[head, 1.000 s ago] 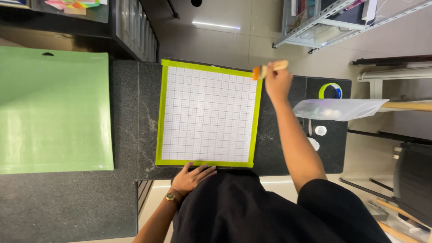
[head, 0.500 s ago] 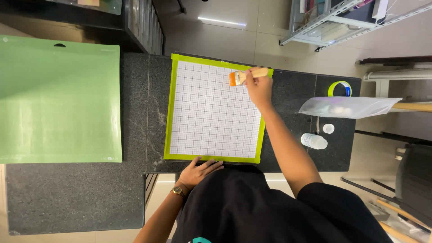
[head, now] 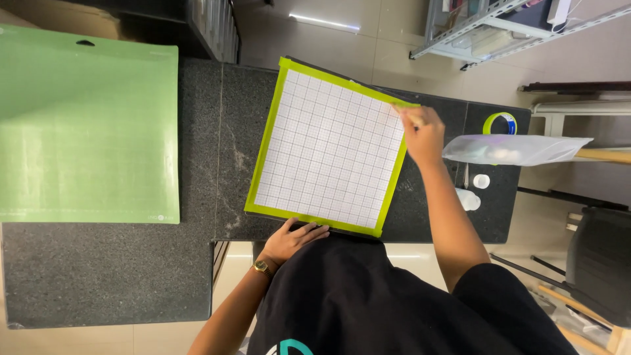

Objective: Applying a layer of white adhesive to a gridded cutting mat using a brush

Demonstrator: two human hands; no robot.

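Note:
A square white grid mat with a lime-green border (head: 328, 151) lies tilted on the dark granite counter (head: 131, 263). My left hand (head: 289, 240) rests flat on the mat's near edge, fingers spread, a gold watch on the wrist. My right hand (head: 420, 135) is at the mat's far right corner, fingers closed around a small wooden-handled tool. Only the tool's thin tip (head: 401, 112) shows, touching the green border.
A larger plain green mat (head: 85, 125) lies on the counter to the left. Right of my right hand are a tape roll (head: 499, 123), a clear plastic sheet (head: 516, 150) and a small white bottle (head: 468, 199) with its cap (head: 481, 181). A black chair (head: 598, 263) stands at the lower right.
The grid mat has turned from square-on to tilted. My right hand with the tool has moved along the far edge to the right corner. My left hand stays at the near edge.

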